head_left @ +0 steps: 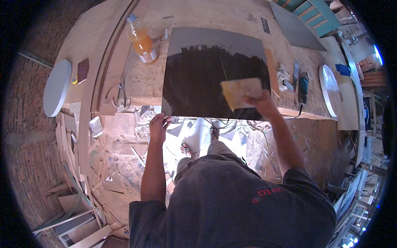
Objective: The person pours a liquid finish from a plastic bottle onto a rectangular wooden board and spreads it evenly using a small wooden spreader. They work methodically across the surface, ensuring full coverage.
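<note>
Yellowish pad [237,90] in right hand [261,101], over glossy black panel [198,78] at near edge of workbench [142,80].
Pad blurred, over panel's near right part, exact kind and contact unclear. Pinching pad's right end, right fingers and thumb. Left hand [158,124] at panel's near left corner, fingers bent; cannot tell if pinching it. Panel flat, near side along workbench's near edge. By panel's far left corner: plastic bottle [142,43] with orange drink. Right of panel: whitish bundle [282,74], then teal-and-black power tool [304,89] toward near edge. Toward workbench's far right corner: grey sheet [298,27]. At left edge: round white disc [57,89], yellow tape measure [75,79] near it. At right edge: second white disc [328,89].
</note>
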### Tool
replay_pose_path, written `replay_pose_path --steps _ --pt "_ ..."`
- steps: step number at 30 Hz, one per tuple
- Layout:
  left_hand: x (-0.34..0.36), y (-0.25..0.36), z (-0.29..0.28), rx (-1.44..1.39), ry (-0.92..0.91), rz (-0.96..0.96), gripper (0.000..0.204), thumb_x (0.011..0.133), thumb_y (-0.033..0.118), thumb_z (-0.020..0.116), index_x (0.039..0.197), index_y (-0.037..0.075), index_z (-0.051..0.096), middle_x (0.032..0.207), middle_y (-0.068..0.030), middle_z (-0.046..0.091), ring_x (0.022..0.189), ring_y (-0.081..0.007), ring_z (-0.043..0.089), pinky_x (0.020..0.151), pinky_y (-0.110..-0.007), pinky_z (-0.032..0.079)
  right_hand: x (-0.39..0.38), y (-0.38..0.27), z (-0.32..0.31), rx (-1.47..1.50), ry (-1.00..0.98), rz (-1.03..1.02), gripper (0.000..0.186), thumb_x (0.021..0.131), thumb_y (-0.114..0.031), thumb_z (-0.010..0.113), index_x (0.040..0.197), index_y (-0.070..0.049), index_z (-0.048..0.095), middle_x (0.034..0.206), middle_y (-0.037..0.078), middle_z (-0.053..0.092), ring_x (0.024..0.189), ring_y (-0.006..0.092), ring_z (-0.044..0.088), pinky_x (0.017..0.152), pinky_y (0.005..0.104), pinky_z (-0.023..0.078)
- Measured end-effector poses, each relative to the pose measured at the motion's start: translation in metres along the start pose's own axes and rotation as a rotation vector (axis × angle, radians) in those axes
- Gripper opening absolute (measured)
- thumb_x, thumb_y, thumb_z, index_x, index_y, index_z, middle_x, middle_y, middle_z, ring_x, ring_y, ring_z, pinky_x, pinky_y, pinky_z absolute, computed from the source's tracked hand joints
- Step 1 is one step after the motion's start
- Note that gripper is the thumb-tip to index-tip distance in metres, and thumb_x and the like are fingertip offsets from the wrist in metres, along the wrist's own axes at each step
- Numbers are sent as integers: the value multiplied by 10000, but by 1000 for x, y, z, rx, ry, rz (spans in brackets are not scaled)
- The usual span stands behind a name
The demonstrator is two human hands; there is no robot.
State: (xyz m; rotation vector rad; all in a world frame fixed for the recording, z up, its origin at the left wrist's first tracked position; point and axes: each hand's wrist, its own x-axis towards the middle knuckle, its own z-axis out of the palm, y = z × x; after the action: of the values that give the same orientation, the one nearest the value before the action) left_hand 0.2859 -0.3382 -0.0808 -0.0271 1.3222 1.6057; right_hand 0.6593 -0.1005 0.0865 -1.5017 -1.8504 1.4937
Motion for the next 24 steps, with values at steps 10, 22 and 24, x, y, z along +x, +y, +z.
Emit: replay_pose_path --steps 10,22,24 --pt "-17 -5 6 -66 148 -10 128 1020 142 633 1113 56 647 1034 -76 682 960 -252 668 894 -436 570 158 -16 -26 -959 114 -517 266 948 -244 681 1168 -121 767 1103 134 768 1018 339 734 896 459 583" --pt "-15 -17 7 -180 224 34 162 1025 169 645 1158 76 646 1050 -54 637 988 -234 624 933 -446 561 266 -49 -13 -1227 -26 -426 226 948 -228 645 1125 -170 774 1033 147 754 1029 378 719 851 542 582" --pt "-13 -16 4 -172 222 31 160 1028 164 642 1160 74 644 1056 -57 635 983 -235 625 929 -445 563 265 -51 -10 -1166 -23 -461 213 949 -257 658 1099 -163 776 1025 158 753 1030 386 716 854 548 578"
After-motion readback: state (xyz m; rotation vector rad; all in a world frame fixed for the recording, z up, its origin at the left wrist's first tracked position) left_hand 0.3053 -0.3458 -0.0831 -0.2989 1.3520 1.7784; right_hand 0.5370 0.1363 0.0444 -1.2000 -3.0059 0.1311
